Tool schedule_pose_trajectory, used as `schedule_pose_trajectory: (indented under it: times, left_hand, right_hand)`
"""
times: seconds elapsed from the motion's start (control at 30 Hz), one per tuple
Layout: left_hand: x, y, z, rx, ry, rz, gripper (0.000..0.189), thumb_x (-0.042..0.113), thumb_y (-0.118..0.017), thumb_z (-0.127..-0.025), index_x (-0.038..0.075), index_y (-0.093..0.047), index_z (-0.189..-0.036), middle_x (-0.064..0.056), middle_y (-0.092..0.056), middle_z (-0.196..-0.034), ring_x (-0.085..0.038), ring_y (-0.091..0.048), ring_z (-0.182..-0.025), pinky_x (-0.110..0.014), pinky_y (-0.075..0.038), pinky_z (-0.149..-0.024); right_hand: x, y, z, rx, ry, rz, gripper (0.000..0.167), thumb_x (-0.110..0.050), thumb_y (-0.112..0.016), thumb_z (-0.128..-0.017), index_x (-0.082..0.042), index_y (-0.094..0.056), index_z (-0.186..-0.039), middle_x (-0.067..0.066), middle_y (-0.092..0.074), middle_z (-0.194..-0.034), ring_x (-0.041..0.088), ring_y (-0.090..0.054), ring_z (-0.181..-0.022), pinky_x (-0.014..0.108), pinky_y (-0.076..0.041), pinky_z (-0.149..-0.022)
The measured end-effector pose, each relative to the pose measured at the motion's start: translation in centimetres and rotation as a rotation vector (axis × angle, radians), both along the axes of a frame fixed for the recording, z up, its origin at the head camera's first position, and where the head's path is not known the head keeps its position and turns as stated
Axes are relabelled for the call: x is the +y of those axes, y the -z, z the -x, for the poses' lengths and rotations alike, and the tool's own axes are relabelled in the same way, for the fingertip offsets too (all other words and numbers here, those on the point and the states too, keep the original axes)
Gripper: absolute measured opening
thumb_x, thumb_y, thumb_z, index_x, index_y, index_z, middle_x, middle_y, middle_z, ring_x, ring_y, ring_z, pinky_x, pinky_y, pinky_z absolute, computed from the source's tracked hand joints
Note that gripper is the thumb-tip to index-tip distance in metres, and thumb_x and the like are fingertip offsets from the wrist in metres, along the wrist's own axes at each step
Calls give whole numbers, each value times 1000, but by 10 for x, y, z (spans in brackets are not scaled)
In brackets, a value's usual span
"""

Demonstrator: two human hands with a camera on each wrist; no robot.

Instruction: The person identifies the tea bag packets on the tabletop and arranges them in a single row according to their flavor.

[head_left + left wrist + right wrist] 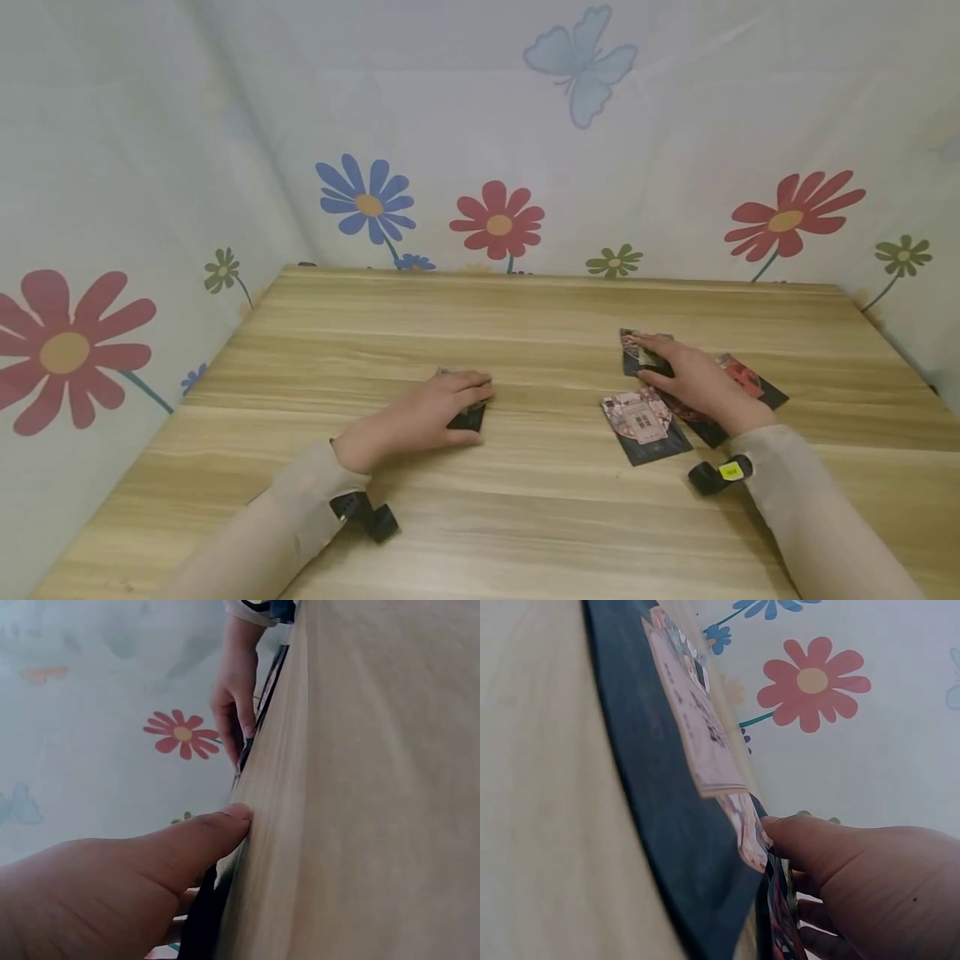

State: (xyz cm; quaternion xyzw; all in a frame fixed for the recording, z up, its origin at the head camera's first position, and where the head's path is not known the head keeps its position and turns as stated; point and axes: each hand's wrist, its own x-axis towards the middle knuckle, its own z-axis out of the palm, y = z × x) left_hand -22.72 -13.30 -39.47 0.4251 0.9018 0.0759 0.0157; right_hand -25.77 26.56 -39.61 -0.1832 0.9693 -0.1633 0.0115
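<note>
My left hand (423, 417) lies over a small dark sachet (469, 420) on the table, covering most of it. Its fingers stretch across the sachet, and in the left wrist view the thumb (199, 844) reaches out straight, its tip at the wood. To the right, my right hand (701, 379) rests with extended fingers on another dark printed sachet (631, 357). Just nearer lies a sachet (643, 421) with a floral top and a pale label, large in the right wrist view. A red-printed sachet (750, 380) is partly hidden beneath the right hand and wrist.
The wood-grain table (525, 525) extends back to a white cloth backdrop (450, 92) printed with flowers and a butterfly. Black straps with small devices sit at both wrists, over pale sleeves (810, 508).
</note>
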Motion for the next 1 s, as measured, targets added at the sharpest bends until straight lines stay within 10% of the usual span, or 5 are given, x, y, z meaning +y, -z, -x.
schedule_pose_trajectory:
  times: [1.0]
  left_hand:
    - [-9, 9, -2, -16, -19, -62, 67, 49, -56, -93, 9, -43, -145, -9, -39, -153, -29, -37, -141, -51, -32, -115]
  right_hand:
    - [-42, -21, -15, -102, -43, -71, 61, -30, -61, -94, -5, -40, -146, 27, -43, -146, 45, -55, -118, 56, -47, -96]
